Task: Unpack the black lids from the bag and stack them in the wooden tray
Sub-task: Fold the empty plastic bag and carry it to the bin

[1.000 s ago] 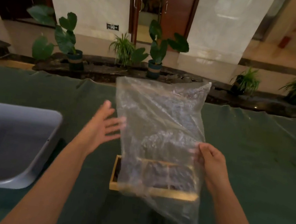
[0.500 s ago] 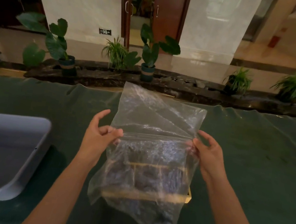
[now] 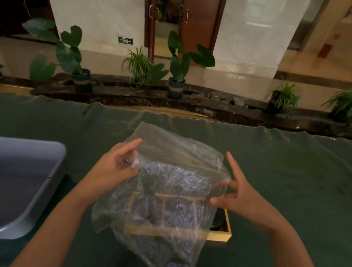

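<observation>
A clear plastic bag [image 3: 170,178] hangs crumpled between my two hands above the table. My left hand [image 3: 113,167] pinches its left edge. On the bag's right edge my right hand [image 3: 239,195] holds on with thumb and lower fingers, the index finger pointing up. Below and behind the bag lies the wooden tray [image 3: 221,236], mostly seen through the plastic. Black lids [image 3: 218,219] show in its right compartment. The bag looks empty.
A grey plastic tub [image 3: 3,185] stands on the left of the green-covered table [image 3: 299,186]. Beyond the table's far edge runs a dark stone ledge with several potted plants [image 3: 178,65]. Doors and a marble wall lie behind.
My left hand, open one second ago, has taken hold of the bag's left edge. The bag has been folded down, lowered and crumpled between both hands.
</observation>
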A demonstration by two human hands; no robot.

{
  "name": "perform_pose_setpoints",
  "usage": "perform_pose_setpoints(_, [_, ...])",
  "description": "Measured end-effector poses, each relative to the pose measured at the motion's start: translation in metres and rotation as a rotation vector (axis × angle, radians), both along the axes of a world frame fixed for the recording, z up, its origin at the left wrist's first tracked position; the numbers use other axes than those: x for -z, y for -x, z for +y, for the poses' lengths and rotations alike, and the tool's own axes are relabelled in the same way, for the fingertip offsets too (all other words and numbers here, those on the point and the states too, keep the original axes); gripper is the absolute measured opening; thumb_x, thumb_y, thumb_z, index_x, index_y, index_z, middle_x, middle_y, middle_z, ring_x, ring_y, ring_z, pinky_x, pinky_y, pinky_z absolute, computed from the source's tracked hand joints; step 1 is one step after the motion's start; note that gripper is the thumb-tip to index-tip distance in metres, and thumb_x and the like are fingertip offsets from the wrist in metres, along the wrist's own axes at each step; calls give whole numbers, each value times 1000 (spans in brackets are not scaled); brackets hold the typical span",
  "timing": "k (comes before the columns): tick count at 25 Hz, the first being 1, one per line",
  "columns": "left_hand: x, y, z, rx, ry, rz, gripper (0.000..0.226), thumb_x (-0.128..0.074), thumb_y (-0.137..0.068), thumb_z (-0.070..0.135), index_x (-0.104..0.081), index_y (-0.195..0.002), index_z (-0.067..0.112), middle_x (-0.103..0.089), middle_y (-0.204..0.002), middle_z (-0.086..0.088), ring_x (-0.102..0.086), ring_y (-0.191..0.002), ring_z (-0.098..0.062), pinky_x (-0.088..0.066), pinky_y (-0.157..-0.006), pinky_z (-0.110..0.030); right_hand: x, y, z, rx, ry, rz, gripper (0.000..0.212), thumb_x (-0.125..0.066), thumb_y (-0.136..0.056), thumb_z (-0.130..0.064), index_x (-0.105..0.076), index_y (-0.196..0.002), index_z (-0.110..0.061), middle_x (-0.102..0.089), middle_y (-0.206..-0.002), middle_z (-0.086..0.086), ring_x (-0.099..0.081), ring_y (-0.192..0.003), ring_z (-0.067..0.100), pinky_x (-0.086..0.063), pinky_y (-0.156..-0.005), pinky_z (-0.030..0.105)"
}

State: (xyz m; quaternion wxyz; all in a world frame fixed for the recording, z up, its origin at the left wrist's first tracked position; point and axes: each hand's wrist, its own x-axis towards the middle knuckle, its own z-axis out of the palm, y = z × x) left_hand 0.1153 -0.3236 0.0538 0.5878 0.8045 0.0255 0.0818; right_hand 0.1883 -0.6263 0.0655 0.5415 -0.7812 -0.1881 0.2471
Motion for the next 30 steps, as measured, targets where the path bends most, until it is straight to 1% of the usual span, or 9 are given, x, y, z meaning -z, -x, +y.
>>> perform_pose_setpoints(4, [-5,1,0,101,-128,16,88,-66,-76,12,-18,-138,51,-35,-123,26,-40,-120,0,-45,-92,-26,4,11,1,146,-98,29,121,-86,-55,-27,0,-130,-65,-65,-111,7,-70,-91,21,-56,-76,34])
perform_pose_setpoints(8, [-7,0,-1,60,-284,-13,91,-68,-77,18,-11,-138,53,-32,-115,26,-43,-108,7,-46,-76,-12,9,23,1,170,-302,77,93,-79,-66,-14,-27,-132,-53,-73,-92,11,-70,-90,25,-57,-72,26])
perform_pose_setpoints(12, [-10,6,6,139,-476,58,83,-75,-71,20,-29,-135,48,-45,-101,9,-54,-86,-3,-49,-75,-13,15,15,-2,312,56,-350,60,-72,-75,-11,-51,-122,-41,-68,-70,-3,-64,-68,2,-47,-66,7])
perform_pose_setpoints(16, [-9,4,0,-104,-675,-175,22,-72,-74,11,-70,-90,26,-50,-92,-1,-47,-83,-9,-35,-76,-10,15,10,-2,449,286,-644,7,-69,-78,-20,-71,-85,-20,-57,-81,-3,-57,-77,16,-41,-66,16])
perform_pose_setpoints(18, [-9,3,-2,-141,-597,-171,12,-68,-78,11,-69,-81,22,-52,-105,6,-46,-100,-4,-33,-91,-20,16,9,-2,432,400,-680,13,-67,-80,-23,-72,-86,-12,-54,-100,5,-51,-97,21,-39,-82,27])
perform_pose_setpoints(21, [-14,2,-5,-32,-550,-156,16,-60,-84,11,-63,-84,28,-59,-90,19,-54,-89,5,-43,-84,-20,3,14,7,100,617,-618,45,-64,-77,-42,-60,-119,-26,-42,-141,-3,-33,-132,15,-28,-109,37])
perform_pose_setpoints(24, [-23,-7,-20,128,-552,-178,18,-57,-86,14,-64,-94,29,-63,-96,15,-56,-95,3,-45,-84,-20,-9,18,35,-129,482,-520,60,-59,-77,-51,-40,-132,-39,-47,-129,-21,-44,-115,-3,-38,-98,26])
perform_pose_setpoints(27, [-22,-12,-29,-25,-415,-225,52,-55,-87,34,-37,-136,35,-40,-143,8,-31,-130,1,-26,-110,-29,-5,13,51,45,255,-459,20,-61,-84,-20,-66,-102,-28,-72,-90,-10,-66,-83,2,-53,-75,25])
perform_pose_setpoints(30, [-9,2,-31,-329,59,-3,114,-67,-53,68,4,-140,49,-3,-157,13,-9,-137,-3,-18,-108,-37,11,4,42,385,-73,-189,14,-61,-83,-6,-70,-92,-11,-72,-74,-5,-68,-68,10,-56,-63,27])
